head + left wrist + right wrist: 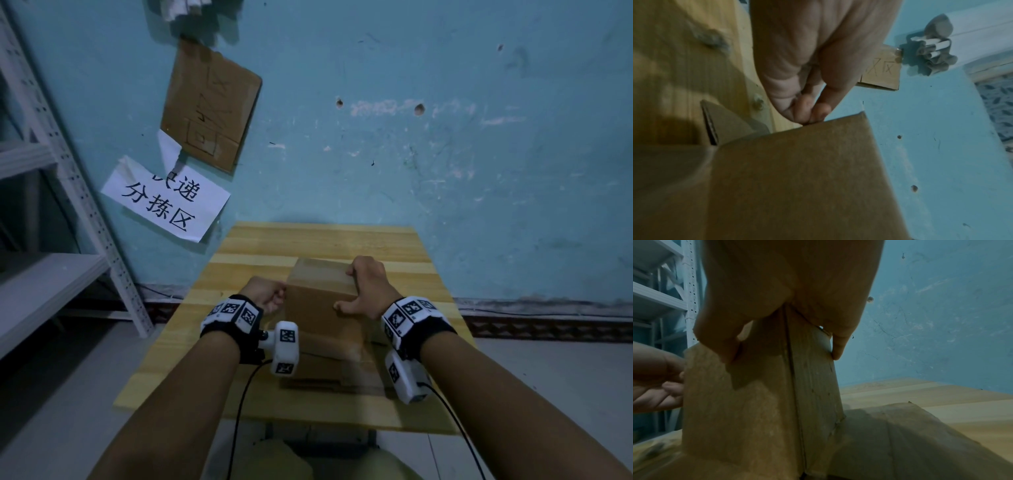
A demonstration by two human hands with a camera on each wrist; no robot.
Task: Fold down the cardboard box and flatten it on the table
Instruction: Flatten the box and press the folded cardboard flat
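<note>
Cardboard box (320, 301) upright on bench (239, 260) between hands: left hand (267, 296) pinching left edge, right hand (366, 287) spread, gripping right corner.

Bare forearms, black wristbands (231, 315) with white marker blocks, black cables (239, 404)

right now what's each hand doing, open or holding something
Left hand: fingers curled, pinching the left edge of the cardboard box.
Right hand: wrapped over the box's right corner edge, thumb on the near face, fingers on the far side.
</note>
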